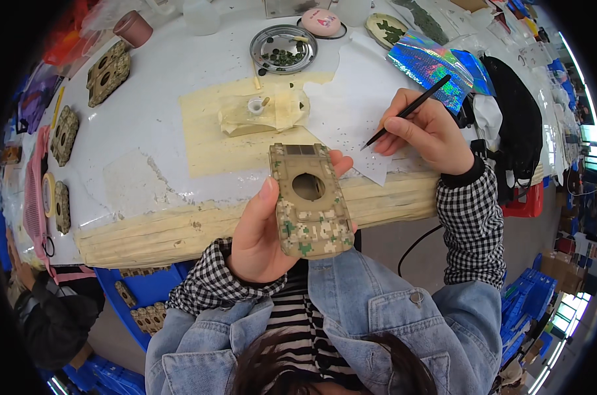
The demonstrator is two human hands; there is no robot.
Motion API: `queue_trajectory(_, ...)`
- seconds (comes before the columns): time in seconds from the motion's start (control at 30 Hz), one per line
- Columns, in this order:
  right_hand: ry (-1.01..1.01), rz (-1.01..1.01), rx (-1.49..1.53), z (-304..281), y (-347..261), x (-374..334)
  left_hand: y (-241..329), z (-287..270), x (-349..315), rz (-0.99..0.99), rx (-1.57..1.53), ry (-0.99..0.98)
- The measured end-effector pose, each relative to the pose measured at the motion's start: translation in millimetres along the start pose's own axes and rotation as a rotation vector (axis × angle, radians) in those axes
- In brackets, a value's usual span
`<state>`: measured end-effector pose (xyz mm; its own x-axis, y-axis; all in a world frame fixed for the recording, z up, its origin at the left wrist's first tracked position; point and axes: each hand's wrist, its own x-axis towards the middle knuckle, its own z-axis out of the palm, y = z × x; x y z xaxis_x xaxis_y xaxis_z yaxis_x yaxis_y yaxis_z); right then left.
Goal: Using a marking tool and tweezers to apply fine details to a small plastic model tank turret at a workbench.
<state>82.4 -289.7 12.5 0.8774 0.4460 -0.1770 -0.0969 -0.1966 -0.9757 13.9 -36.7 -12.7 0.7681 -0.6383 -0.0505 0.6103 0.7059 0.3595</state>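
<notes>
My left hand (254, 227) is wrapped around a toy tank hull (315, 227) and holds it up over the table's front edge. The hull is tan with green, brown and cream pixel camouflage, and a round hole opens in its upper half. To the right, my right hand (433, 135) grips a slim black pen-like tool (417, 102) with a fine metallic tip. That tip points down at a white sheet (335, 108) dotted with tiny dark specks. Whether it touches the sheet I cannot tell. The two hands are well apart.
Beyond the hull sits a tape-covered block (259, 125) bearing a small white cup (256, 105). A round metal tray (256, 49) holds small dark green parts. Several camouflage hulls (109, 74) lie at left. Shiny holographic film (437, 66) and a black bag (514, 118) are at right.
</notes>
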Motion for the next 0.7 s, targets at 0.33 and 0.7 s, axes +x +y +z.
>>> queue_trajectory(0.33,0.001,-0.006,0.002,0,1,0,0,0,0,0.007,0.016,-0.005)
queue_trajectory(0.7,-0.007,0.013,0.012,0,0,1,-6,11,3,0.061,-0.014,0.208)
